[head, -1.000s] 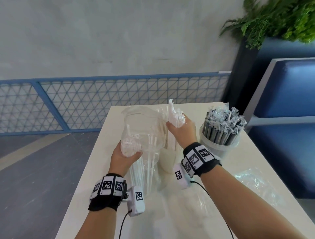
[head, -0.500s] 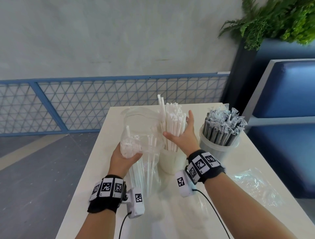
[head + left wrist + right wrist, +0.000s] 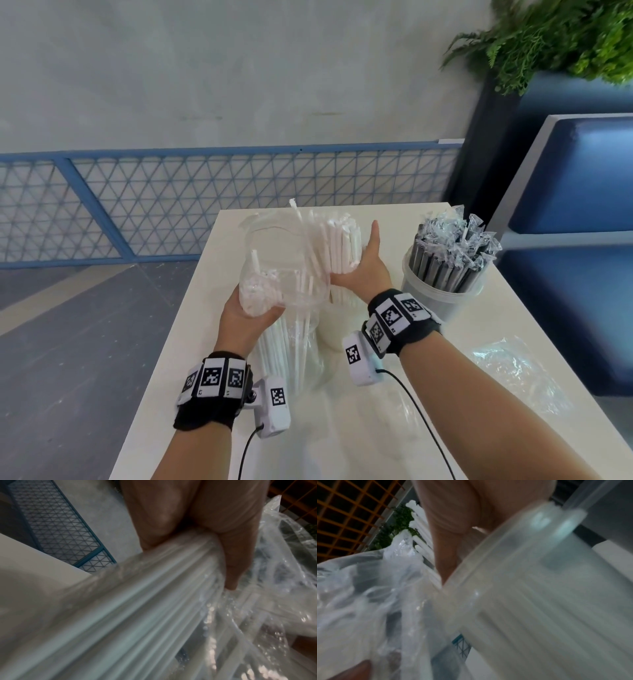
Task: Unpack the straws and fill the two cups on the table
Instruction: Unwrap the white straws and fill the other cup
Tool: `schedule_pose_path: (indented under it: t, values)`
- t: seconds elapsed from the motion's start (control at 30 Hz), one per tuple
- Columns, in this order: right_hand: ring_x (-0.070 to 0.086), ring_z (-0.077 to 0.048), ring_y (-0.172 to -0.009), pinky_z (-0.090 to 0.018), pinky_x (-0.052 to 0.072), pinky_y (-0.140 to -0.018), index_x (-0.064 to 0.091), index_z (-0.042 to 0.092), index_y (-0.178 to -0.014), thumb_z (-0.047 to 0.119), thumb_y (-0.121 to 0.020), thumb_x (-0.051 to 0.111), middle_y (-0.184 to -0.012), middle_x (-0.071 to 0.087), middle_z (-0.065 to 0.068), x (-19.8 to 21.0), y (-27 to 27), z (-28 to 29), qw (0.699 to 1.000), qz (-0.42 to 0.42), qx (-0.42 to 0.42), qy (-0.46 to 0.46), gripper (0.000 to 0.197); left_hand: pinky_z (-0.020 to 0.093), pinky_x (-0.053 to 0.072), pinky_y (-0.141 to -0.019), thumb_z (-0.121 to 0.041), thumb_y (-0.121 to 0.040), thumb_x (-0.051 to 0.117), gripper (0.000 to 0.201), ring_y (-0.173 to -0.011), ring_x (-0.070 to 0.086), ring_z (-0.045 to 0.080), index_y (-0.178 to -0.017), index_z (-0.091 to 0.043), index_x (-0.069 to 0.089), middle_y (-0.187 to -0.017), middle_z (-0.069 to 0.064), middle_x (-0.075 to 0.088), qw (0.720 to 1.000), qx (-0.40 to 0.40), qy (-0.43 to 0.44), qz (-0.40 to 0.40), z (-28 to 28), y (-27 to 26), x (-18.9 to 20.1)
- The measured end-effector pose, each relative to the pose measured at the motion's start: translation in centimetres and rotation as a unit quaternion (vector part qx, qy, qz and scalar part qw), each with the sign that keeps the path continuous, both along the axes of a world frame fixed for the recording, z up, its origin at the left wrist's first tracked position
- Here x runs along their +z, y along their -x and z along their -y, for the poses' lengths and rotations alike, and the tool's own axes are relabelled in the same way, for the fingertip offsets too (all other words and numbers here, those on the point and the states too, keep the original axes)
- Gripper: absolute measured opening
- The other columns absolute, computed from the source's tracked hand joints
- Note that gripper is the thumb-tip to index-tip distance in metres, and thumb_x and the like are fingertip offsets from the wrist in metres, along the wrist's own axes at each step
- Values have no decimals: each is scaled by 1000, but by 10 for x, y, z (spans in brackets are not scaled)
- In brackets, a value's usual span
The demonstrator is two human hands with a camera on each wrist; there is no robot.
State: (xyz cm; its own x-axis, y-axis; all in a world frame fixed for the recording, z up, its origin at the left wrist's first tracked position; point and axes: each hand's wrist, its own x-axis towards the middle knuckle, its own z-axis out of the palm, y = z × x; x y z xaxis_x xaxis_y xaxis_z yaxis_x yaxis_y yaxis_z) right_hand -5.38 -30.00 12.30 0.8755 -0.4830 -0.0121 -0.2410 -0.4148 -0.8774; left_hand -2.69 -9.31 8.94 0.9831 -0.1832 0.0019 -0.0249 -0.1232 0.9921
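My left hand (image 3: 251, 317) grips a clear plastic bag (image 3: 284, 260) of white straws, held upright above the table; its fingers (image 3: 231, 547) wrap the bagged straws (image 3: 137, 608) in the left wrist view. A bundle of white straws (image 3: 342, 246) stands in a translucent cup (image 3: 334, 332), mostly hidden behind the bag. My right hand (image 3: 366, 270) lies against the bundle's right side, fingers straight up, thumb low in front. The right wrist view shows the cup (image 3: 547, 588) beside the palm (image 3: 450, 520). A second cup (image 3: 438, 298) at the right holds dark wrapped straws (image 3: 452, 246).
An empty clear bag (image 3: 513, 366) lies on the white table (image 3: 376, 428) to the right of my right arm. A blue bench (image 3: 582, 171) stands right of the table, a blue mesh railing (image 3: 171, 205) behind it. The floor drops away at the left edge.
My right hand went from gripping the white bundle's top to setting it down in the cup and straightening its fingers beside it. The bundle now leans left toward the bag. The left hand barely moved.
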Motion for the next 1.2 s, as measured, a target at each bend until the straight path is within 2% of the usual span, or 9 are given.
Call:
schedule_pose_path:
  t: [0.17,0.33,0.47,0.57,0.7,0.8,0.9,1.0,1.2]
  values:
    - [61,-28,-104,-35,49,-89,54,8,-117,19,-70,78,-111,65,-11,5,3,5,994,49,-79,-64,54,22,45,-81,-7,-69,79,49,-95,62,11,-112,-16,57,-101,-1,66,1000,-4,-1,2,2,0,-3]
    - [57,-17,-89,-25,45,-75,50,21,-89,11,-73,76,-82,57,12,18,10,13,966,157,-102,-176,32,19,45,-78,-6,-70,78,49,-93,62,12,-113,-12,57,-100,1,66,1000,-1,0,8,2,0,-3]
    - [50,-21,-117,-30,43,-94,40,13,-130,29,-65,82,-126,54,-3,15,12,12,994,94,-15,-50,79,14,45,-72,-4,-69,79,46,-89,62,9,-108,-15,57,-94,-4,65,1000,-5,-2,11,2,0,-4]
    - [39,-13,-121,-25,31,-99,27,22,-139,30,-64,82,-137,39,-5,16,16,5,992,125,12,-27,93,17,45,-75,-5,-67,80,48,-92,62,8,-107,-17,57,-96,-4,66,1000,-6,-1,8,0,0,-5]
    - [37,-11,-123,-11,27,-102,39,17,-131,41,-71,74,-132,40,-3,20,27,-12,952,285,-89,74,74,9,45,-69,-5,-68,80,48,-91,61,2,-108,-16,56,-97,-5,66,1000,-9,-1,11,-3,1,-6]
    - [47,-10,-101,-15,38,-91,49,15,-113,37,-82,60,-110,48,2,17,41,-34,920,360,-73,136,40,3,46,-63,-2,-68,79,47,-88,59,-1,-108,-16,56,-96,-5,65,1000,-12,6,11,-5,2,-7]
    - [52,-7,-88,-13,42,-81,53,19,-108,35,-89,45,-100,53,6,2,52,-55,944,298,55,132,26,10,47,-71,-6,-64,83,51,-92,63,5,-109,-12,59,-100,1,68,1000,-8,15,9,-8,2,-8]
    - [52,-8,-103,-5,33,-91,55,17,-116,37,-92,36,-111,54,8,-12,54,-62,957,216,96,168,37,21,48,-81,-19,-57,85,61,-100,65,12,-113,-10,60,-105,5,70,1000,-15,19,8,-13,4,-9]
    - [65,-16,-101,-27,38,-93,60,14,-118,26,-91,36,-115,68,1,2,54,-76,917,174,81,349,37,21,50,-82,-5,-64,82,54,-101,64,12,-114,-9,60,-106,5,69,999,-25,36,14,-19,9,-5]
